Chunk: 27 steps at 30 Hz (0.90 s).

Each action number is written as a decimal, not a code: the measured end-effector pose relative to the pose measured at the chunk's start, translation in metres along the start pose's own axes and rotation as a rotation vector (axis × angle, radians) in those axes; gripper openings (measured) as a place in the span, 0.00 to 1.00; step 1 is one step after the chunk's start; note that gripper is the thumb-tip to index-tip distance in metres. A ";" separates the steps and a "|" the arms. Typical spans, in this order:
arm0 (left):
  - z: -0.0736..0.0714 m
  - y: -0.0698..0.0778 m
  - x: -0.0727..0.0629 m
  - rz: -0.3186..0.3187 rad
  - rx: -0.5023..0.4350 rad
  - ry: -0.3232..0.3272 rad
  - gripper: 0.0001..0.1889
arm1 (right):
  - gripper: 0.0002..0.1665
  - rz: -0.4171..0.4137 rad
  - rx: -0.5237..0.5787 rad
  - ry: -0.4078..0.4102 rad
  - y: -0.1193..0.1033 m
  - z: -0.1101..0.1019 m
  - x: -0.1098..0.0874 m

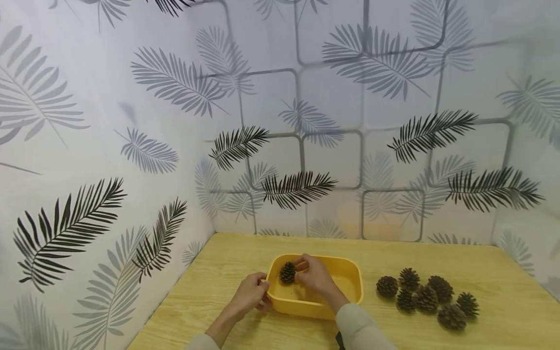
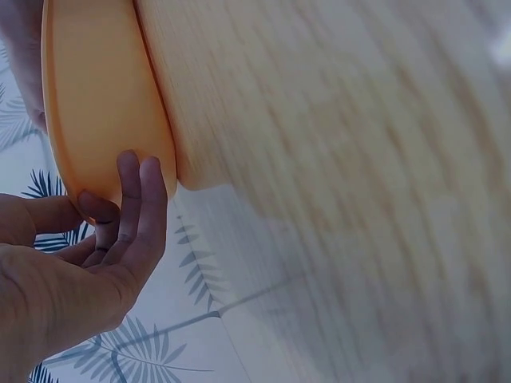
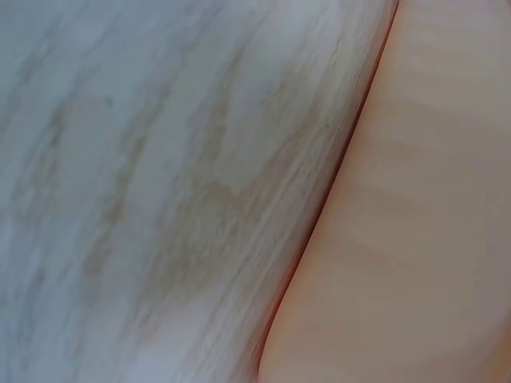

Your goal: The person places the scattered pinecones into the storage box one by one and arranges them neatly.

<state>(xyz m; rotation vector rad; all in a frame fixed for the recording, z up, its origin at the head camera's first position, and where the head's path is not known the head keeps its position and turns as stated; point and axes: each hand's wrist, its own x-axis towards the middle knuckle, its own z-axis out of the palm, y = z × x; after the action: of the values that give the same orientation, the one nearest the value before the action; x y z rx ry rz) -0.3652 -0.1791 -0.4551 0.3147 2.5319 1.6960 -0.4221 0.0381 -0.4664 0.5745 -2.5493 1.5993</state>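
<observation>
A yellow rectangular bin point(image 1: 306, 309) stands on the wooden table, its side wall filling part of both wrist views. My left hand point(image 1: 250, 294) holds the bin's left end, with the thumb at the rim and fingers point(image 2: 132, 183) against the outer wall in the left wrist view. Inside the bin, at its left end, is a brown pine cone point(image 1: 287, 272). My right hand point(image 1: 316, 276) reaches in over the near rim, thumb and fingers apart, fingertips at the cone's right edge. The right wrist view shows neither the right hand nor the cone.
Several pine cones point(image 1: 426, 298) lie grouped on the table point(image 1: 227, 257) to the right of the bin. A white wall covering with a leaf pattern point(image 1: 299, 189) rises behind the table and along its left side.
</observation>
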 end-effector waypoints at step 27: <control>0.003 0.001 0.000 -0.007 0.016 0.039 0.21 | 0.17 -0.011 0.042 0.046 -0.009 -0.017 -0.017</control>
<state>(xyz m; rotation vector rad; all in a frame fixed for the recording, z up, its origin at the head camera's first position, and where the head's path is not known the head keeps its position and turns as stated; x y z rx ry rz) -0.3643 -0.1757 -0.4555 0.2765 2.5721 1.6971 -0.4051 0.0546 -0.4558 0.5479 -2.4815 1.6459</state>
